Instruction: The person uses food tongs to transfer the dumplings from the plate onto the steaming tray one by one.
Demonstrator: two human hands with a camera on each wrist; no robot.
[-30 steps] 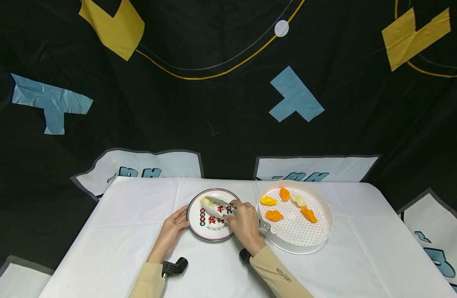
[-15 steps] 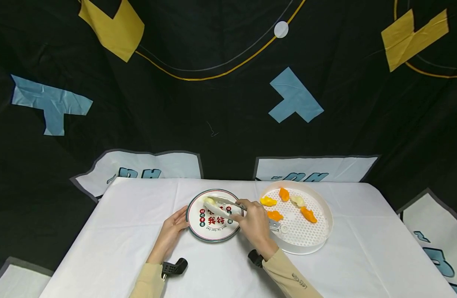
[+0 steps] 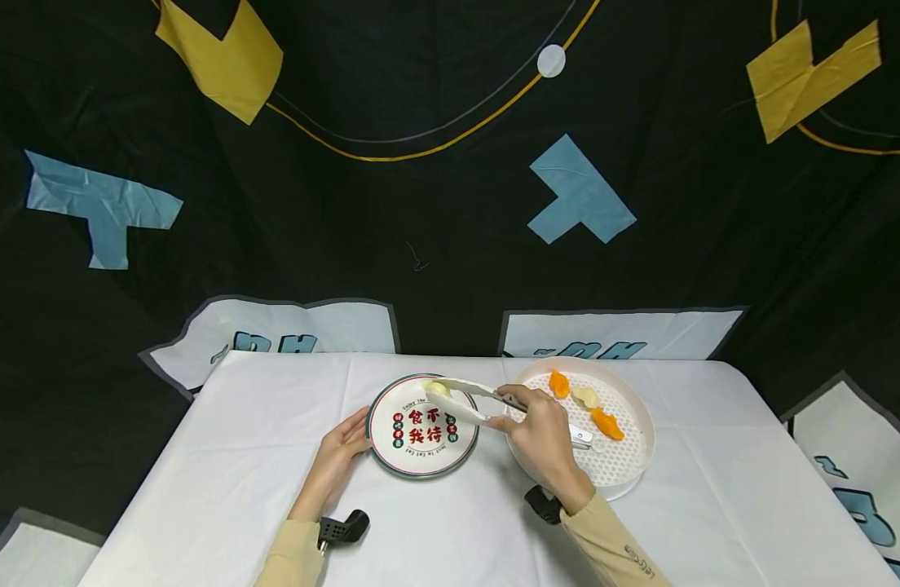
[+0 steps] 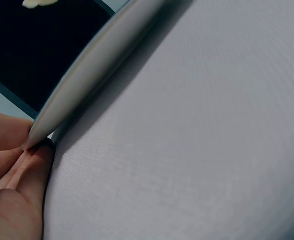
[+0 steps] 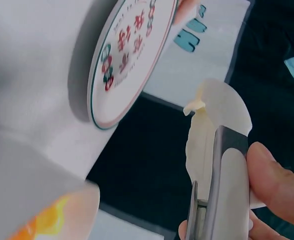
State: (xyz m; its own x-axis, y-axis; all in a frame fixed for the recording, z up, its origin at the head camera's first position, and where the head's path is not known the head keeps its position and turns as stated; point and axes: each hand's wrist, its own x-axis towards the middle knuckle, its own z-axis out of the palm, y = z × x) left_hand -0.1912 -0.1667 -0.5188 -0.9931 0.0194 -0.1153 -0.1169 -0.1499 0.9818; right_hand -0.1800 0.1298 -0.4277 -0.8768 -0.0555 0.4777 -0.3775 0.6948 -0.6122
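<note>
My left hand (image 3: 338, 458) pinches the left rim of a round white plate (image 3: 425, 458) with red characters and a green-red border; in the left wrist view the thumb is above the rim and fingers (image 4: 32, 170) are below. My right hand (image 3: 547, 436) grips metal tongs (image 3: 461, 408) with broad white tips, over the gap between the plate and a round white perforated tray (image 3: 644, 432). A small pale-yellow piece with a frilly edge (image 3: 437, 388) is between the tips, above the plate's upper right. Orange pieces (image 3: 607, 424) and another pale piece (image 3: 586, 397) lie in the tray.
A white cloth (image 3: 259, 432) covers the table. Behind its far edge hangs a black curtain (image 3: 435, 244) with blue and yellow patches. The right wrist view also shows yellow and orange pieces (image 5: 49, 217) in the tray, which the right hand hides from the head view.
My right hand has moved right with the tongs and the pale piece, from the plate's middle toward the tray. The left hand and plate stay put.
</note>
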